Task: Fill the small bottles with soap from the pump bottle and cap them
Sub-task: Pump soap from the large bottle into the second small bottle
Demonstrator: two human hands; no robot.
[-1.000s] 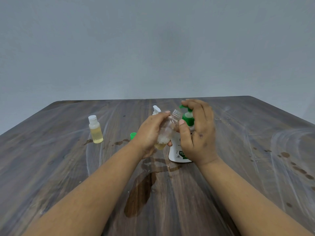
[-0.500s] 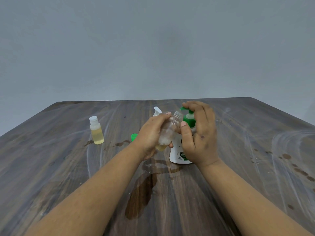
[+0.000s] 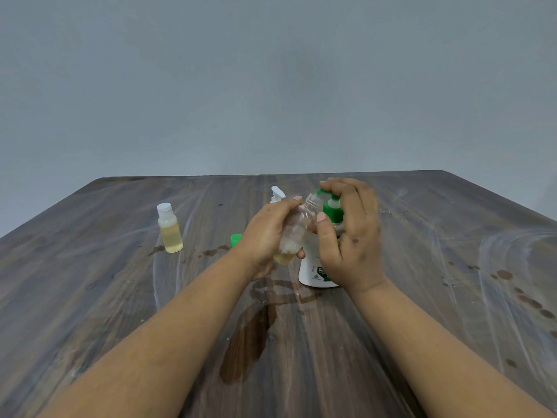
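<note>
My left hand [image 3: 265,236] grips a small clear bottle [image 3: 297,229], tilted so its open mouth sits under the green pump spout. A little yellowish soap lies at its bottom. My right hand [image 3: 349,236] covers the white pump bottle [image 3: 313,267], fingers curled over the green pump head [image 3: 331,206], thumb beside the small bottle's neck. A capped small bottle [image 3: 169,229] with yellow soap stands at the left. A green cap [image 3: 236,239] lies on the table just left of my left hand.
A white spray top [image 3: 277,194] pokes up behind my left hand. A dark wet stain [image 3: 250,336] spreads on the wooden table [image 3: 90,297] in front of the pump bottle. Smaller wet spots [image 3: 524,300] dot the right side.
My right hand and the pump head have risen slightly. The left hand still holds the tilted bottle at the spout.
</note>
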